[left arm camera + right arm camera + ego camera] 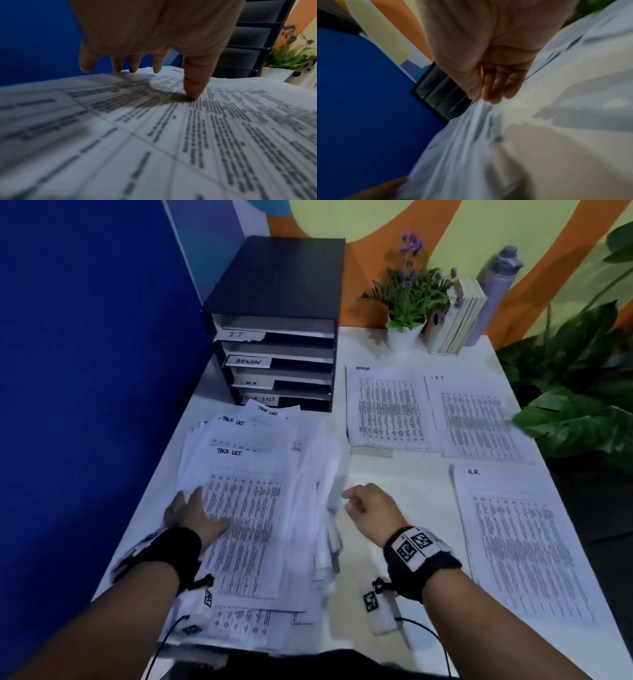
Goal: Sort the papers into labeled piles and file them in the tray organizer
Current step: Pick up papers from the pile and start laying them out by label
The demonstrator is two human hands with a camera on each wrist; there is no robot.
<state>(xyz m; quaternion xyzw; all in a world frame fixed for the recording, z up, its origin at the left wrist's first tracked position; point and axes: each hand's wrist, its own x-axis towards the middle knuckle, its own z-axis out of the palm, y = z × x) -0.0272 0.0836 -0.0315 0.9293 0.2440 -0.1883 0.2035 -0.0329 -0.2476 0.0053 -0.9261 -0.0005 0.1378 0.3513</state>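
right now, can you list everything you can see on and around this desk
messy stack of printed task list papers: one, white, desk's left half
sorted printed paper piles: three, white, desk's right; admin, it, h.r.
black four-tier tray organizer: one, back left, labels it, admin, h.r., task list
white desk: one
potted plant with purple flowers: one, white pot, at back
upright cream books: a few, beside pot
lilac bottle: one, behind books
blue partition: left
leafy green plants: right
left hand: fingers spread, rests on stack
right hand: fingers curled at stack's right edge
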